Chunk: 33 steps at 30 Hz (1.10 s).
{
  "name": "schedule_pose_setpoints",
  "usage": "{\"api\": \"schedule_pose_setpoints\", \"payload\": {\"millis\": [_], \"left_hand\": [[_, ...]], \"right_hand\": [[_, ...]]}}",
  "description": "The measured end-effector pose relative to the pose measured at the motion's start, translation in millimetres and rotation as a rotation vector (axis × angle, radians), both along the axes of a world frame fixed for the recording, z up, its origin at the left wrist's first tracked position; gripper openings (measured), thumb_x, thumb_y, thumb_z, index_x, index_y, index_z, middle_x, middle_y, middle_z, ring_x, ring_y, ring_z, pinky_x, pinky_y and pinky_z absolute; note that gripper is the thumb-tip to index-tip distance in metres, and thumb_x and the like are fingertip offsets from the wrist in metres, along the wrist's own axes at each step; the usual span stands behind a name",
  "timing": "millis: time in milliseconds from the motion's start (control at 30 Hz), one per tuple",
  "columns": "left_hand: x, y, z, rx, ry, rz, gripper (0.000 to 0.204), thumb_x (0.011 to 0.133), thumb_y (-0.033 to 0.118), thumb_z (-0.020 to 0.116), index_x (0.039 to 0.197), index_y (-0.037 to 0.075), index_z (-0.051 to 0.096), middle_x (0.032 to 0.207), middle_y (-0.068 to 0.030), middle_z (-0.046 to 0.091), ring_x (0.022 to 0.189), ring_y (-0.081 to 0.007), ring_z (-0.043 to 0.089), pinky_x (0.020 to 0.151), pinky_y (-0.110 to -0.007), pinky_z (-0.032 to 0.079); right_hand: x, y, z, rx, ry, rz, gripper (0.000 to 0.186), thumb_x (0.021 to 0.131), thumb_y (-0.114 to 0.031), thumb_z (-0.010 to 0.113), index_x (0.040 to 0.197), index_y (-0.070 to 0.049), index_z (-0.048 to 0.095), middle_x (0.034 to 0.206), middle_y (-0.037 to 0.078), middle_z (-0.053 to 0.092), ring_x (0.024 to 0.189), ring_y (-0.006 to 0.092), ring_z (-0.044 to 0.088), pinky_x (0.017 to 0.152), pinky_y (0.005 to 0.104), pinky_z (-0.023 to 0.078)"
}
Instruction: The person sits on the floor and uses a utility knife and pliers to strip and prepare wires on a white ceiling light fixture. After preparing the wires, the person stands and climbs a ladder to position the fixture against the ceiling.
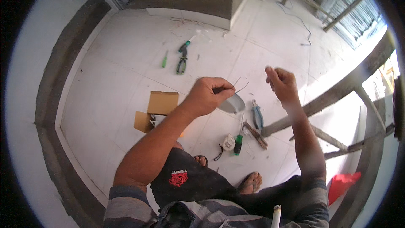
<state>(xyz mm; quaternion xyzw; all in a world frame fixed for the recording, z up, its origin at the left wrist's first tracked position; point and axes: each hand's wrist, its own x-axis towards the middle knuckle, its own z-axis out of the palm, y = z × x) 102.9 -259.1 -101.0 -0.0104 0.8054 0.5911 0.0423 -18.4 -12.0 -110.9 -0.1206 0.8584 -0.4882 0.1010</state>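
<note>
Wire [239, 85] ends stick out at 2 o'clock from the left hand [207, 96], pinched against a grey fitting [233, 104]. Right hand [282, 83], fingers curled; grip unclear. Best held steady, pliers [257, 116] on the floor at 5 o'clock.
</note>
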Motion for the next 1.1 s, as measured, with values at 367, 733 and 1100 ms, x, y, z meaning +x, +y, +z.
{"api": "schedule_pose_setpoints", "payload": {"millis": [367,733,1100], "left_hand": [[-23.3,-18.7,-5.7,-0.058,-0.008,0.142,0.023,0.092,0.021,0.072,0.099,0.0,0.075,0.083,-0.0078,0.075,0.074,-0.0122,0.066,0.071,-0.029,0.053],[-27.0,-25.4,4.6,-0.025,-0.043,0.023,0.022,0.095,0.02,0.07,0.104,0.001,0.074,0.089,-0.0055,0.073,0.081,-0.01,0.063,0.077,-0.029,0.052],[-11.0,-29.9,0.5,0.02,0.046,-0.157,0.022,0.095,0.017,0.069,0.11,0.002,0.073,0.102,-0.0097,0.069,0.097,-0.0181,0.066,0.089,-0.033,0.051]], "right_hand": [[19.1,-31.9,-23.8,-0.211,-0.14,0.468,0.053,0.086,-0.004,0.063,0.138,-0.002,0.055,0.134,0.014,0.059,0.12,0.0229,0.059,0.096,0.038,0.053],[16.1,-48.4,18.4,-0.114,0.298,0.582,0.017,0.09,-0.008,0.073,0.106,-0.004,0.071,0.098,0.01,0.068,0.086,0.0216,0.067,0.076,0.0335,0.056],[36.6,-71.2,22.1,-0.043,0.175,0.295,0.024,0.099,-0.024,0.065,0.101,0.0,0.07,0.081,0.007,0.067,0.073,0.0135,0.062,0.068,0.0302,0.052]]}}
